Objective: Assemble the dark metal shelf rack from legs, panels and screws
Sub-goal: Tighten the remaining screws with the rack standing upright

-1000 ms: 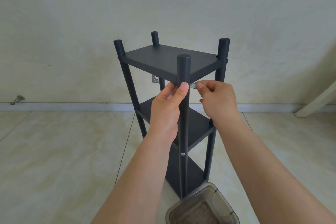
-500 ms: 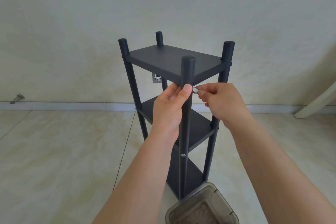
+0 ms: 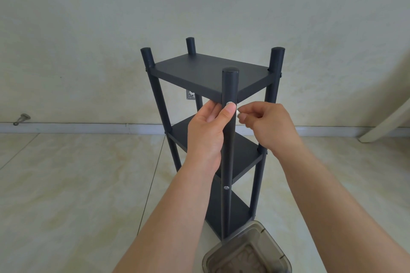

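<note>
The dark metal rack (image 3: pixel 208 73) stands upright on the floor with three panels fixed between four legs. My left hand (image 3: pixel 206 135) grips the front leg (image 3: pixel 230 83) just under the top panel, thumb across the leg. A silver screw head (image 3: pixel 229 103) sits in that leg right above my thumb. My right hand (image 3: pixel 268 128) hovers close to the right of the leg and pinches a small silvery piece (image 3: pixel 238 114) between its fingertips. Another screw (image 3: pixel 225 187) shows lower on the same leg.
A smoky translucent plastic container (image 3: pixel 246 252) lies on the tiled floor against the rack's front foot. A metal door stop (image 3: pixel 21 118) is at the skirting on the left, a small wall plate (image 3: pixel 190 95) is behind the rack, and a pale slanted board (image 3: pixel 386 122) is far right.
My left thumb has slid slightly down the leg, uncovering the screw head. My right hand has dropped a little with its silvery piece. The rack stays put.
</note>
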